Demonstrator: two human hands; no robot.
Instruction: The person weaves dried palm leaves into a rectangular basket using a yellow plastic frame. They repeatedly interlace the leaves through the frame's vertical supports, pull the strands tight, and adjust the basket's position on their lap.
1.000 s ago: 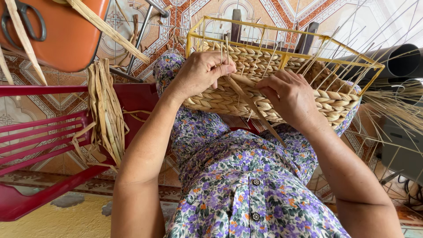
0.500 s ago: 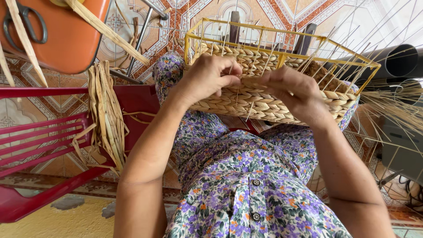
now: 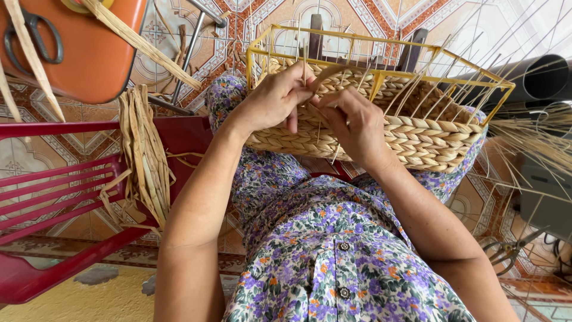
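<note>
At the far left an orange stool seat (image 3: 89, 48) fills the upper corner, with a pair of dark-handled scissors (image 3: 33, 36) lying on it and a few flat dried straw strips (image 3: 143, 45) slanting across its edge. Below it sits a red plastic slatted chair (image 3: 53, 197), and over its side rail hangs a loose bundle of dried fibre (image 3: 143, 161). The patterned tile floor (image 3: 179, 36) shows behind, in orange, white and blue. Toward the middle, the left hand (image 3: 277, 98) is curled over the near wall of a half-woven basket (image 3: 411, 134), its fingers pinching a pale straw strand (image 3: 325, 74) at the top edge of the braided rows. Just beside it and touching the same wall, the right hand (image 3: 357, 128) presses flat against the weave, fingertips closed on the strand where it meets the thin wire uprights. The basket rests on the person's lap, over a purple floral dress (image 3: 333, 256), tilted with its opening facing away; braided straw covers the lower part of its yellow wire frame (image 3: 381, 59), while the upper rim stays bare. To the right, loose thin stalks (image 3: 530, 131) fan out past the basket's corner, and a dark tube (image 3: 536, 77) lies on the floor beyond them.
</note>
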